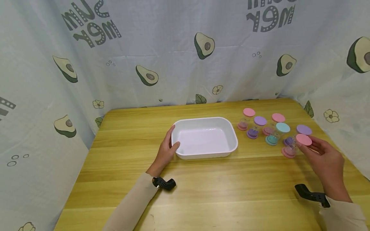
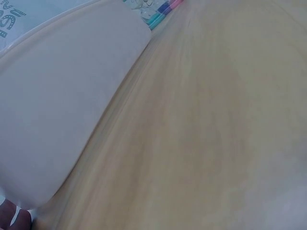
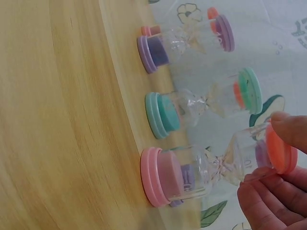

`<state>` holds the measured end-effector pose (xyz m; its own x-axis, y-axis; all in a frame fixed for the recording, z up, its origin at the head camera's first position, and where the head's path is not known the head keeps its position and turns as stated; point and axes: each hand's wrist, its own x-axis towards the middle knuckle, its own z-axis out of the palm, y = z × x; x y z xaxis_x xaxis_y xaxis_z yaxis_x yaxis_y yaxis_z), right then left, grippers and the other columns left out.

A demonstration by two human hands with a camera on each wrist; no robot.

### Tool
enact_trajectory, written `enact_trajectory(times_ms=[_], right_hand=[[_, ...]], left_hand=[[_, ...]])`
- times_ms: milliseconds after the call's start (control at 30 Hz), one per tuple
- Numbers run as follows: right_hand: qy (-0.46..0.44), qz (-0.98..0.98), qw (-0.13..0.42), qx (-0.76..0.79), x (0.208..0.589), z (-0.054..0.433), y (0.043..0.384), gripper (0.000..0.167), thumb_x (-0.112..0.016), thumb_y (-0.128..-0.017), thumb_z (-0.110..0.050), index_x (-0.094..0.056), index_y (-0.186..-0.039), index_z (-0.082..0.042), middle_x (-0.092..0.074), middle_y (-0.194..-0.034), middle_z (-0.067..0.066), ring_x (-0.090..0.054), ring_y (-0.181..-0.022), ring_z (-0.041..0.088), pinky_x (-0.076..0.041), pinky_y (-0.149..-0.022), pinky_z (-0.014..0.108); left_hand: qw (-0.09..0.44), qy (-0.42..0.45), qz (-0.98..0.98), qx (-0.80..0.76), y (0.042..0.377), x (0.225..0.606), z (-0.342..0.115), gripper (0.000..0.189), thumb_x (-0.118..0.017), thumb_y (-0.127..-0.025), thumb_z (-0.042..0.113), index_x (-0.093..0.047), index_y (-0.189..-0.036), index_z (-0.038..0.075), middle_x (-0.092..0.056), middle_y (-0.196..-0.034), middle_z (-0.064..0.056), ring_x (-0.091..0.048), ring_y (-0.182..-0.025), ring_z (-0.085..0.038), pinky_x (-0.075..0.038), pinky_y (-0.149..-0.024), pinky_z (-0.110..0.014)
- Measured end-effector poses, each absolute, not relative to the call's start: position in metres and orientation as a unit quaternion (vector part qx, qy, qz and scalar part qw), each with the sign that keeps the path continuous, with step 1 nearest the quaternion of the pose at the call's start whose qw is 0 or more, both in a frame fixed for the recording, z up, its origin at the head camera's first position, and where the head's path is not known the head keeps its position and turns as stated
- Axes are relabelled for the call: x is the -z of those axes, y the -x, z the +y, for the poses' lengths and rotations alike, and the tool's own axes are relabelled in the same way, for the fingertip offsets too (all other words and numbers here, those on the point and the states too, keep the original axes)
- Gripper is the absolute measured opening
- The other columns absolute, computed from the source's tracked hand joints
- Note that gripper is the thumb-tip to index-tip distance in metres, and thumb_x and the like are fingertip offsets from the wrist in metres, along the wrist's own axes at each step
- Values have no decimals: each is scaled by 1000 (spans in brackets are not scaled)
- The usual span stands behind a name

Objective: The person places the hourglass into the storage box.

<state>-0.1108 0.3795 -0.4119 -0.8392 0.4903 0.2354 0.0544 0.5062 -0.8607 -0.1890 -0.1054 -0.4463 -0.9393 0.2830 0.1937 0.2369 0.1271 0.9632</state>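
My right hand point(image 1: 328, 157) pinches the pink top cap of a pink sand timer point(image 3: 160, 177) between thumb and fingers. The timer stands upright, its pink sand in the lower bulb, its base apparently on the table. Close behind it is a purple sand timer point(image 1: 303, 130), partly hidden. A teal sand timer point(image 3: 163, 115) stands just beyond. On the left, my left hand point(image 1: 166, 150) holds the left end of a white rectangular tray point(image 1: 204, 156), thumb at the rim and fingers along the outside. Nothing lies inside the tray. Only fingertips of that hand show in the left wrist view.
Further timers stand between tray and right hand: another purple one point(image 1: 260, 121) and two pink ones point(image 1: 249, 112). The wooden table point(image 1: 219, 192) meets a patterned curtain point(image 1: 173, 38) at its back and sides.
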Motion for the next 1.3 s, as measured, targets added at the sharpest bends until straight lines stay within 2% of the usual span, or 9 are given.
enact_trajectory(times_ms=[433, 600, 800, 1000, 1167, 1300], right_hand=[[153, -830, 234, -482, 397, 359, 112, 53, -77, -82, -10, -58, -130, 0, -58, -95, -28, -57, -85, -16, -45, -71, 1], [133, -834, 231, -483, 393, 351, 114, 52, -76, -82, -10, -58, -129, 1, -58, -99, -26, -58, -87, -14, -45, -71, 1], [103, -845, 211, -481, 388, 342, 116, 51, -75, -84, -12, -57, -130, 0, -57, -100, -27, -57, -88, -17, -46, -71, 1], [83, -853, 201, -474, 382, 331, 120, 41, -75, -84, -15, -58, -121, -7, -57, -95, -30, -56, -83, -20, -46, -68, 2], [65, -844, 198, -495, 381, 325, 124, 34, -74, -84, -10, -59, -114, -15, -59, -96, -27, -58, -85, -18, -47, -69, 2], [49, -839, 197, -505, 380, 320, 130, 36, -74, -84, -7, -59, -117, -10, -61, -96, -27, -59, -87, -16, -47, -71, 3]], left_hand=[[16, -170, 747, -643, 189, 444, -106, 67, -49, -96, 3, -16, -155, 8, -17, -159, -10, -29, -141, -26, -38, -107, -42], [15, -171, 745, -644, 188, 444, -106, 67, -49, -97, 3, -16, -155, 8, -17, -159, -10, -30, -140, -26, -39, -107, -42], [13, -175, 743, -645, 189, 444, -107, 67, -49, -96, 2, -16, -154, 6, -17, -159, -12, -30, -140, -29, -38, -106, -44], [12, -177, 744, -644, 189, 446, -107, 68, -49, -96, 2, -15, -155, 6, -17, -159, -13, -29, -140, -29, -38, -107, -45], [17, -179, 747, -640, 190, 447, -106, 67, -49, -97, 3, -15, -155, 7, -16, -160, -11, -27, -142, -26, -36, -108, -42], [17, -173, 748, -640, 192, 451, -106, 67, -49, -98, 4, -15, -155, 11, -17, -160, -6, -28, -141, -22, -36, -109, -39]])
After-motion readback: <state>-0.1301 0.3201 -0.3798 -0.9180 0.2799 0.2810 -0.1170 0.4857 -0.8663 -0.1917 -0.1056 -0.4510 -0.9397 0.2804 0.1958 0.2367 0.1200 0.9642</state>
